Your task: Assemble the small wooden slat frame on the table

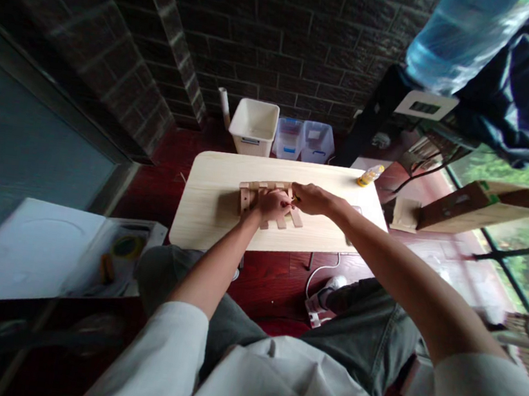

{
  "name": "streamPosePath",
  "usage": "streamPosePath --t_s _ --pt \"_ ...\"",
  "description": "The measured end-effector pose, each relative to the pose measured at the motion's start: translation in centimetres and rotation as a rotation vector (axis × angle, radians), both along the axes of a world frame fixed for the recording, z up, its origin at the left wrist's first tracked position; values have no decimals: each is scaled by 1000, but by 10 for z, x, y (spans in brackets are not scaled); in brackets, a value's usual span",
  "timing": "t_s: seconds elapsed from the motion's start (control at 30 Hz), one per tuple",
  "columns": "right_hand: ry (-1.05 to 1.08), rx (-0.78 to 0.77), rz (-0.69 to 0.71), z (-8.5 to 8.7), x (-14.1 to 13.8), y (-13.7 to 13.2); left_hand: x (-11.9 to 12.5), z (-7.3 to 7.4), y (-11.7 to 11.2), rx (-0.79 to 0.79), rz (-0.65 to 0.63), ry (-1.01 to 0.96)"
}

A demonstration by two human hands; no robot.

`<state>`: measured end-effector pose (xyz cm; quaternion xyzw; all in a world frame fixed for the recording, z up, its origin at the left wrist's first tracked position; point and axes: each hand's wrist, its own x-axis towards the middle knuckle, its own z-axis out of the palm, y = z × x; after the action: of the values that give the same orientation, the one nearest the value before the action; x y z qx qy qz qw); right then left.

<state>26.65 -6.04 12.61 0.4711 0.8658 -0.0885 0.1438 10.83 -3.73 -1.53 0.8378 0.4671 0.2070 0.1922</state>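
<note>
A small wooden slatted frame (pixel 250 191) lies in the middle of a light wooden table (pixel 210 197). My left hand (pixel 271 204) rests on top of the frame, fingers curled over its slats. My right hand (pixel 310 199) is closed at the frame's right end, pinching a small yellowish thing that I cannot make out. The two hands touch each other above the slats. Parts of the frame are hidden under both hands.
A yellow bottle (pixel 369 175) lies at the table's far right corner. Behind the table stand a white bin (pixel 253 126) and two clear plastic boxes (pixel 304 139). A white case with tools (pixel 91 253) sits at my left; a cardboard box (pixel 478 205) at the right.
</note>
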Motion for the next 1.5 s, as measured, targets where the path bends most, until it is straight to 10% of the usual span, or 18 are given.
streamPosePath --t_s 1.5 --pt "-9 -24 -15 8 -1 2 -1 7 -4 12 8 11"
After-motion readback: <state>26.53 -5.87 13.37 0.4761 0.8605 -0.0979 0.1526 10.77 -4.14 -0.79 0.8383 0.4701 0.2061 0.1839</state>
